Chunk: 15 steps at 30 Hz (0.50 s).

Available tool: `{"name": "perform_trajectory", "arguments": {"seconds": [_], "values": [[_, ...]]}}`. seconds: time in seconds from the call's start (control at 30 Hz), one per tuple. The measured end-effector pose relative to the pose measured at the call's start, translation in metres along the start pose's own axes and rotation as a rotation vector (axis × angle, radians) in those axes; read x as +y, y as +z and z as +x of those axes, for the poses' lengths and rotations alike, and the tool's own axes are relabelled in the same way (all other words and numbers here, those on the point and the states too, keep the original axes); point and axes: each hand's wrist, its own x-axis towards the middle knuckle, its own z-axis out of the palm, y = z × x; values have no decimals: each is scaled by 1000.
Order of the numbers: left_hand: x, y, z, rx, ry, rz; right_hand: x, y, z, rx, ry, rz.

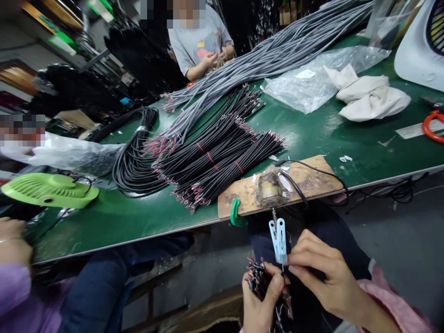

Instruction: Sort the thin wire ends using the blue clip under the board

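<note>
My left hand (255, 309) is closed around a bundle of thin black cables (258, 277), whose red, white and black wire ends stick up past the thumb. A light blue clothespin (278, 243) hangs at the metal shaft of a small tape-wrapped motor (270, 189). At the clothespin's lower tip, my right hand (328, 273) pinches thumb and forefinger together. A thin wire end shows beside those fingertips, but what lies between them is hidden. The motor sits on a wooden board (312, 180) at the table's edge.
A green clamp (237, 215) grips the board. Bundled black cables (222, 159) and long grey cables (270, 55) cover the green table (367, 138). White gloves (374, 99), orange-handled scissors (428, 127) and a green fan (48, 189) lie around. Co-workers sit left and opposite.
</note>
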Motion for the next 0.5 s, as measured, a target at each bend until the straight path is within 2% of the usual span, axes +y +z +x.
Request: {"name": "perform_trajectory", "arguments": {"seconds": [0.13,0.3,0.5], "values": [[-1,-1,0,-25,-25,-40,-1,0,-1,-20,33,11],[-3,-4,-1,-43,-28,-10,-4,0,5,-58,130,144],[-5,-6,1,-31,61,64,-5,4,4,44,192,154]]}}
